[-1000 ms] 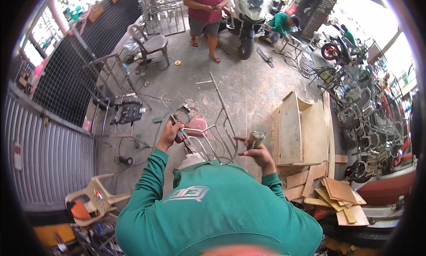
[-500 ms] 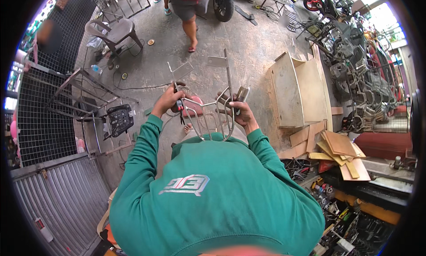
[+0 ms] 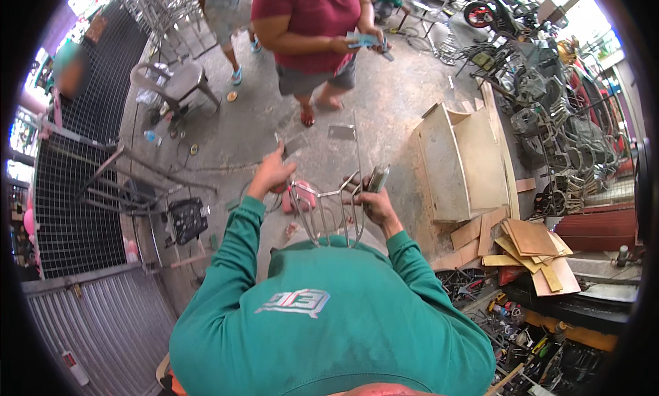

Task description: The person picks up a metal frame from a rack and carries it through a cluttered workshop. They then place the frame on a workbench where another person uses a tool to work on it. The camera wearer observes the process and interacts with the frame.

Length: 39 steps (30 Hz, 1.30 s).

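Note:
In front of my chest I hold a frame of bent metal rods, a metal rack [image 3: 329, 193], with curved loops toward me and straight bars pointing away. Flat plates sit near its far ends, a right plate [image 3: 341, 132] and a left plate [image 3: 296, 145]. My left hand [image 3: 272, 171] is closed at the rack's left side, a finger stretched up toward the left plate. My right hand [image 3: 375, 205] grips the right side. A shiny metal piece [image 3: 378, 178] sticks up beside its fingers; whether it belongs to the rack I cannot tell.
A person in a maroon shirt [image 3: 309, 18] stands ahead holding bluish paper. Behind the left hand is a plastic chair [image 3: 180, 84]. To the right stand a wooden box [image 3: 439, 162] and stacked wood pieces [image 3: 532, 238]. Below my hands lies a reddish object [image 3: 302, 197].
Both hands and the rack have come lower and nearer my body. A red and black item at my left hand no longer shows. The person in maroon has come into fuller view.

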### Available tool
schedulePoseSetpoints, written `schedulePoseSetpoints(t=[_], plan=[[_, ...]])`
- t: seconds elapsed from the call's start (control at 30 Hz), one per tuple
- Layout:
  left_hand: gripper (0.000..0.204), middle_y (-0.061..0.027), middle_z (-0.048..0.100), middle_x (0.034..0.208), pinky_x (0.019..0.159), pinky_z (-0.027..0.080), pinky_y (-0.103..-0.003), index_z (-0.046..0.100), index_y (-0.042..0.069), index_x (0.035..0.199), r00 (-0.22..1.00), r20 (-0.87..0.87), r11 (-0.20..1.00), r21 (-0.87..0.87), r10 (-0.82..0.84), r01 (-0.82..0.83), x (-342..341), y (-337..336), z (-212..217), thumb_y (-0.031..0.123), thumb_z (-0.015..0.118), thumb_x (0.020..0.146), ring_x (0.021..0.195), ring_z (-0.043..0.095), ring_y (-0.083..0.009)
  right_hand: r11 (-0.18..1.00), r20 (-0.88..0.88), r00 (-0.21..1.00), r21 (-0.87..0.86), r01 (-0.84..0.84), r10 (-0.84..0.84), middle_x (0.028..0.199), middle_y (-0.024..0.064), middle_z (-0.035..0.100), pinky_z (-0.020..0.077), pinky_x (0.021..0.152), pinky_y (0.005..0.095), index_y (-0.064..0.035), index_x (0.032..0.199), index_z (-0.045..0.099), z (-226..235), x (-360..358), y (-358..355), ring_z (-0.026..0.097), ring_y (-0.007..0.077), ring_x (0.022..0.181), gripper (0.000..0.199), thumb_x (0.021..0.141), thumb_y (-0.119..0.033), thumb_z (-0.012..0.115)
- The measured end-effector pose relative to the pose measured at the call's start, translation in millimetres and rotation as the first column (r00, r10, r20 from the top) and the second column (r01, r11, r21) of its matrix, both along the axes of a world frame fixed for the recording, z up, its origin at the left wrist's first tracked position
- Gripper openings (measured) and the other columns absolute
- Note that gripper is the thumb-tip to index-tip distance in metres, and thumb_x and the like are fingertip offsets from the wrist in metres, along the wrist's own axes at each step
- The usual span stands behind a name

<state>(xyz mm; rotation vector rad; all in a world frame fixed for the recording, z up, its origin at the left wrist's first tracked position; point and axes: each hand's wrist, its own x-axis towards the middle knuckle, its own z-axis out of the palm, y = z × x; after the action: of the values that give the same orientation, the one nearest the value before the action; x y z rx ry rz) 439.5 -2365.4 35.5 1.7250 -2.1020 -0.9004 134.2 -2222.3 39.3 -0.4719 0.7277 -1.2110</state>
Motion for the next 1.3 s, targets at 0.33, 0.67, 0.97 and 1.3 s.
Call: schedulePoseSetpoints(t=[0.33,0.67,0.97,1.3], plan=[[0.074,-0.0134,0.073,0.079,0.078,0.054,-0.031,0.035,-0.002,0.152,0.884,-0.434,0.888,0.457,0.171,0.053,-95,102,59,0.017,0.06,0.086,0.074,0.071,-0.0193,0.995,-0.099,0.99,0.03,-0.096,0.098,0.138,0.0267,0.052,0.0612,0.088,0.0518,-0.0051,0.099,0.043,8,-51,1,0.056,0.0404,0.128,0.035,0.076,0.018,0.056],[0.089,-0.0109,0.071,0.076,0.057,0.051,-0.031,0.013,0.009,0.162,0.844,-0.536,0.903,0.362,-0.003,0.233,-156,81,83,0.015,0.058,0.085,0.059,0.062,-0.0157,0.996,-0.334,0.939,-0.011,-0.092,0.083,0.108,0.011,0.068,0.0571,0.081,0.0346,0.0028,0.114,0.06,6,-9,54,0.069,0.0215,0.1,0.042,0.074,0.012,0.06],[0.047,-0.0111,0.072,0.096,0.075,0.053,-0.03,0.06,-0.003,0.134,0.845,-0.524,0.858,0.382,-0.105,0.344,12,215,41,0.03,0.058,0.101,0.08,0.07,-0.018,0.99,-0.44,0.891,-0.128,0.067,-0.117,0.105,0.0073,0.071,0.0557,0.086,0.0341,0.0001,0.119,0.064,-1,120,155,0.067,0.0189,0.097,0.043,0.076,0.002,0.072],[0.038,-0.0058,0.07,0.079,0.061,0.053,-0.029,0.071,-0.003,0.102,0.668,-0.694,0.783,0.561,0.268,0.269,111,293,27,0.034,0.064,0.1,0.066,0.063,-0.0124,0.969,-0.738,0.633,-0.23,0.091,-0.235,0.124,0.0088,0.068,0.0507,0.096,0.0368,-0.0017,0.131,0.057,-6,262,278,0.066,0.0211,0.106,0.054,0.083,-0.01,0.078]])
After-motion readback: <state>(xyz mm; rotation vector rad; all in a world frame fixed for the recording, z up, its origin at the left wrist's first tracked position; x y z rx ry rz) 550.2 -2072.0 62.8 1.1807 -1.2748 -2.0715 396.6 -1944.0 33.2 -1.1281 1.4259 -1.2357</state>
